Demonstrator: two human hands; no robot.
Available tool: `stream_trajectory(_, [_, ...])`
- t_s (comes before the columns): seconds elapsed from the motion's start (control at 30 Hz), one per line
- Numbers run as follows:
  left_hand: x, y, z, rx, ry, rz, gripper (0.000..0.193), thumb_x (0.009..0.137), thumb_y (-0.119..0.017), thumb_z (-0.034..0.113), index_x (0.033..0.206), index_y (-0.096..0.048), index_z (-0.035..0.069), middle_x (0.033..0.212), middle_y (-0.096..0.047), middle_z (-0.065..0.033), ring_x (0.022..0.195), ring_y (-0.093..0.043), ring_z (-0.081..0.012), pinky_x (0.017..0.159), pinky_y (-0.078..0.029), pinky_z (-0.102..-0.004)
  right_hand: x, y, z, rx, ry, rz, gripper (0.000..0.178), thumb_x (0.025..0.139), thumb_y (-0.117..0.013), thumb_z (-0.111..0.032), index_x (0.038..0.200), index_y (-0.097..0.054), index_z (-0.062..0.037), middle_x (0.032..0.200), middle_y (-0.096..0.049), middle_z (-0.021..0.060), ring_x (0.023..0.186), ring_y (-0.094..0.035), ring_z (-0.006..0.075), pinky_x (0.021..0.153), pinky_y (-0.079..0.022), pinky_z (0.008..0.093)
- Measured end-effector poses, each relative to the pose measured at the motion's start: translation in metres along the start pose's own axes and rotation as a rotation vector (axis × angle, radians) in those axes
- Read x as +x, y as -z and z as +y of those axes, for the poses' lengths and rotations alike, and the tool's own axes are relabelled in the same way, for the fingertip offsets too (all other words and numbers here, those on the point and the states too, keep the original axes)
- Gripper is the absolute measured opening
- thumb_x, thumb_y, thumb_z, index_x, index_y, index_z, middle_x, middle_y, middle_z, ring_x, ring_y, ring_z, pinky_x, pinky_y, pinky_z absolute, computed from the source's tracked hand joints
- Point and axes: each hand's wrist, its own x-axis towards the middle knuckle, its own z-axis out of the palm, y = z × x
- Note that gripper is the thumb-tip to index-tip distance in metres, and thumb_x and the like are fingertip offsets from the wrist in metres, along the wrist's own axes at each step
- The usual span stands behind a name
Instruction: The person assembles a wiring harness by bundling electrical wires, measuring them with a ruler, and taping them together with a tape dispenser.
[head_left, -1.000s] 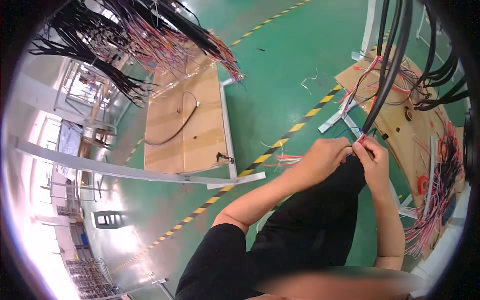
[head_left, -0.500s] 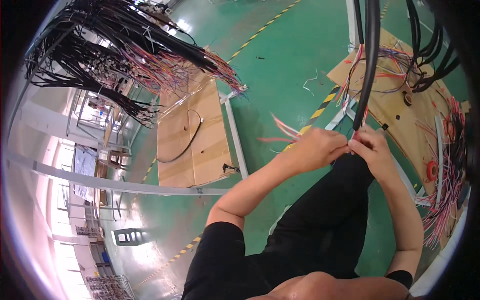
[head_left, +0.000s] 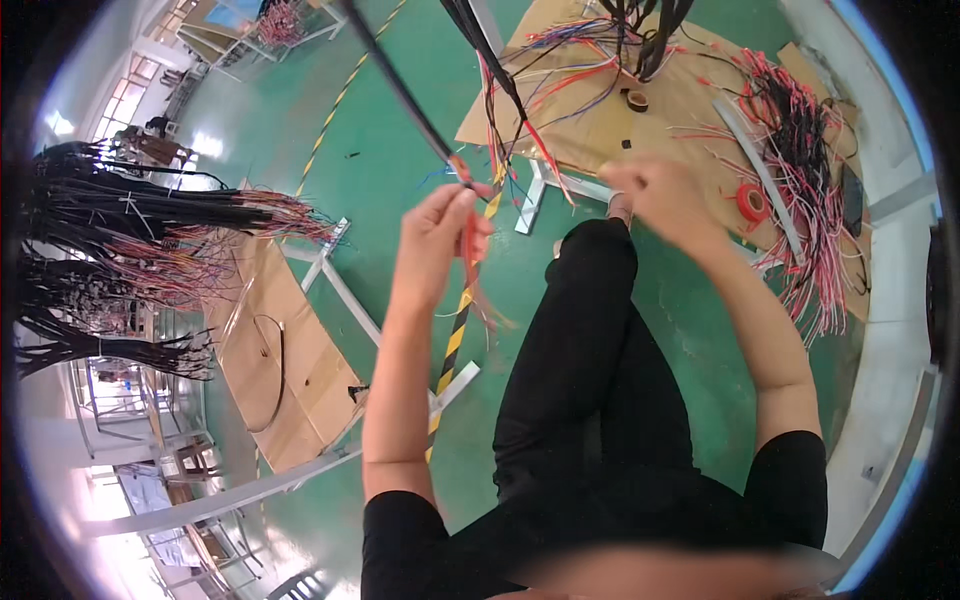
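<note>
My left hand (head_left: 438, 228) is closed round the lower end of a thick black cable (head_left: 400, 85) that comes down from the upper edge. Loose red and pale wires (head_left: 470, 245) hang out below its fingers. Off to the right, my right hand (head_left: 655, 195) is raised apart from the cable, near the front edge of a brown-covered table (head_left: 590, 125). Its fingers look bent but are smeared by motion, so whether they hold anything is unclear. Between the two hands, another black cable (head_left: 485, 60) hangs with red wire ends (head_left: 545, 150).
On the brown table lie a dark tape roll (head_left: 637, 100), a red tape roll (head_left: 751, 202), a grey strip (head_left: 757, 170) and a heap of red, white and black wires (head_left: 800, 150). At left, black cable bundles (head_left: 120, 205) hang beside a cardboard-topped table (head_left: 290, 390).
The view has swung to the right. My hands, together at the cable end before, are now apart: the left grips the cable, while the right has let go and moved right toward the table.
</note>
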Motion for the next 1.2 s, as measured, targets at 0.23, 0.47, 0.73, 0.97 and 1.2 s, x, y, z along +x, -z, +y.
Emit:
stream_trajectory(0.23, [-0.020, -0.055, -0.042, -0.655, 0.008, -0.173, 0.016, 0.096, -0.054, 0.017, 0.099, -0.059, 0.002, 0.101, -0.066, -0.0127, 0.082, -0.065, -0.0150, 0.070, -0.058, -0.0288, 0.012, 0.005, 0.120, -0.494, 0.397, 0.466, 0.027, 0.089, -0.056, -0.019, 0.110, -0.061, -0.0034, 0.104, -0.061, 0.0167, 0.099, -0.058, 0.0350, 0.089, -0.045, 0.0411])
stream_trajectory(0.47, [-0.025, -0.072, -0.034, -0.912, 0.020, -0.262, 0.046, 0.102, -0.036, 0.033, 0.128, -0.047, -0.003, 0.122, -0.059, -0.0182, 0.100, -0.064, -0.0243, 0.087, -0.054, -0.0403, -0.044, 0.060, 0.236, -0.579, -0.209, 0.415, 0.023, 0.089, -0.055, -0.016, 0.109, -0.060, -0.0071, 0.107, -0.062, 0.0145, 0.101, -0.057, 0.0325, 0.087, -0.046, 0.0432])
stream_trajectory(0.73, [-0.036, -0.099, -0.055, -0.555, 0.019, -0.142, 0.041, 0.102, -0.037, 0.029, 0.127, -0.048, -0.002, 0.108, -0.063, -0.0096, 0.095, -0.062, -0.0173, 0.089, -0.048, -0.0324, -0.048, 0.064, 0.234, -0.489, -0.258, 0.306, 0.023, 0.091, -0.054, -0.021, 0.105, -0.061, -0.0039, 0.097, -0.063, 0.0169, 0.087, -0.061, 0.0365, 0.079, -0.048, 0.0433])
stream_trajectory(0.97, [-0.052, -0.104, -0.094, -0.580, 0.072, -0.132, 0.036, 0.102, -0.040, 0.019, 0.130, -0.047, -0.003, 0.088, -0.054, -0.0010, 0.086, -0.056, -0.0097, 0.086, -0.052, -0.0334, -0.030, 0.060, 0.244, -0.399, -0.099, 0.545, 0.022, 0.086, -0.060, -0.023, 0.099, -0.063, -0.0053, 0.091, -0.064, 0.0176, 0.089, -0.061, 0.0364, 0.075, -0.049, 0.0462])
stream_trajectory(1.2, [-0.061, -0.110, -0.127, -0.420, 0.180, -0.138, 0.034, 0.101, -0.041, 0.017, 0.127, -0.049, -0.003, 0.092, -0.057, -0.0024, 0.088, -0.058, -0.0121, 0.086, -0.051, -0.0312, -0.013, 0.074, 0.265, -0.551, -0.218, 0.365, 0.021, 0.078, -0.067, -0.017, 0.094, -0.060, -0.0052, 0.087, -0.063, 0.0196, 0.089, -0.061, 0.0389, 0.075, -0.049, 0.0482])
